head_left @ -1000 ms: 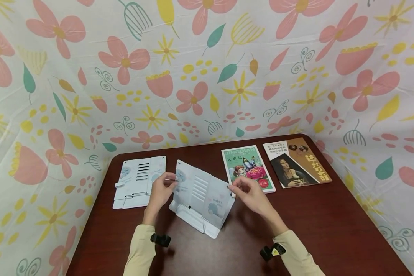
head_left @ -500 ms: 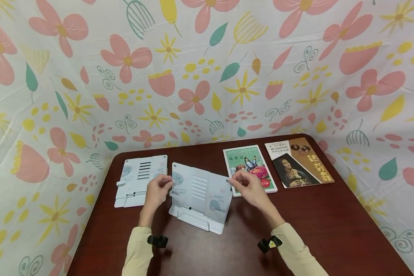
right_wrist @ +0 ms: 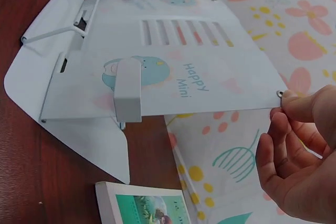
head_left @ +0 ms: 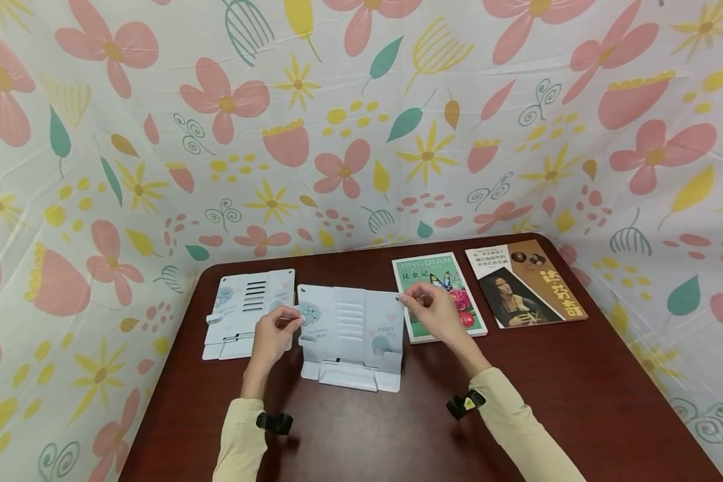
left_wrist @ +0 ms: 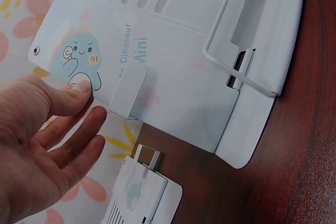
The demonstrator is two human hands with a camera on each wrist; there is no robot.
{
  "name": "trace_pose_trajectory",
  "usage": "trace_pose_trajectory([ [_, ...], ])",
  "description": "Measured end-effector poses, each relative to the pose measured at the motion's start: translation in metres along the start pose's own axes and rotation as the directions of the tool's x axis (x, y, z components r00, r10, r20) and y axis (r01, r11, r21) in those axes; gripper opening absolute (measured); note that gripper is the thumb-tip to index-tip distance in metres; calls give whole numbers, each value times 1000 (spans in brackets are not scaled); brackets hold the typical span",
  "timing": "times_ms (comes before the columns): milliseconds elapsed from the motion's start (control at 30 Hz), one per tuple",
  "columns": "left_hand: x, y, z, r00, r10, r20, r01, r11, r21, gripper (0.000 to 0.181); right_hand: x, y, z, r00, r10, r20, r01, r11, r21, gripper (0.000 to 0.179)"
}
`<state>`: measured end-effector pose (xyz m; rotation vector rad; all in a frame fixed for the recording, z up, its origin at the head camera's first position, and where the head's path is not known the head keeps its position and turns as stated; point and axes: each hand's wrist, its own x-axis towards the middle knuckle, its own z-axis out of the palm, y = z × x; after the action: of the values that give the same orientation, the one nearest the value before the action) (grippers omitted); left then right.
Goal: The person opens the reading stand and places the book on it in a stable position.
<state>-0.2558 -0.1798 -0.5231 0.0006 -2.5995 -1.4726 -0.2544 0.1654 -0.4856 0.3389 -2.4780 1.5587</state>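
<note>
A white book stand [head_left: 349,328] with a dinosaur print, slots and a wire rest along its base stands tilted up in the middle of the table. My left hand [head_left: 275,335] pinches its left edge beside the dinosaur print [left_wrist: 79,59], thumb in front. At the upper right corner, my right hand [head_left: 435,309] pinches the stand between thumb and fingers, right by a small metal eyelet [right_wrist: 279,94]. A folded-out white clip [right_wrist: 127,90] sits on the panel near the "Happy Mini" lettering. The back of the stand is hidden in the head view.
A second white book stand [head_left: 250,311] lies flat at the left. Behind my right hand lies a green-covered book [head_left: 424,268], and a brown and white book [head_left: 527,284] is farther right. A flower-patterned curtain [head_left: 337,120] hangs behind the dark wooden table [head_left: 518,402].
Both hands have turned the book stand from a slanted angle to face squarely forward. Its lower right corner has swung up and back, and the right hand has shifted slightly.
</note>
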Motion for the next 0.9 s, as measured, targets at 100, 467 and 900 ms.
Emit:
trace_pose_trajectory([
  [100, 0, -1, -1, 1000, 14, -10, -14, 1000, 2, 6, 5, -1, 1, 1000, 6, -10, -6, 1000, -27, 13],
  [467, -2, -5, 2, 1000, -6, -4, 6, 1000, -14, 5, 23, -2, 6, 998, 56, -32, -58, 996, -63, 15],
  [900, -7, -5, 4, 1000, 6, -5, -6, 999, -38, 8, 38, 3, 10, 997, 46, -67, -52, 993, -103, 15],
])
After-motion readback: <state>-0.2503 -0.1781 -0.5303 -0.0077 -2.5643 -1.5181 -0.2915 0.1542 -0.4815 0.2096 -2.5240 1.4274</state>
